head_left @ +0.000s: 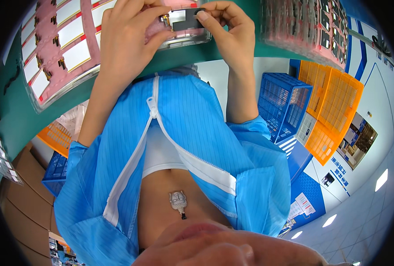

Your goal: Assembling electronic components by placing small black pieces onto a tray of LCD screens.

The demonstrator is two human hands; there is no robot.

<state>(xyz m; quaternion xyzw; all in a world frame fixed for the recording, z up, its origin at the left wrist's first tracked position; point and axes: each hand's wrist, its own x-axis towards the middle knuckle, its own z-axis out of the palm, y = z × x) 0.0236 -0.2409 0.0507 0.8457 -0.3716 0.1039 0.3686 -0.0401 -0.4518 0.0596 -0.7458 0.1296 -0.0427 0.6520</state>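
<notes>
Between my two hands, at the top middle, is a small flat display panel (187,20), partly white and partly black, with a short gold-and-black flex connector at its left end. My right hand (232,33) pinches the right end of the panel between thumb and forefinger. The thumb and forefinger of my left hand (130,42) are at the lower and upper edges of its left end, the connector between them. Directly below the panel lies a clear plastic tray (190,42), its far side hidden by my hands.
To the left, a clear tray with pink lining (55,86) holds rows of white panels with red tabs. A stack of pink trays (290,26) with black pieces stands right on the green tabletop (239,51). Blue crate (281,104) and orange crates (334,111) are beyond the table edge.
</notes>
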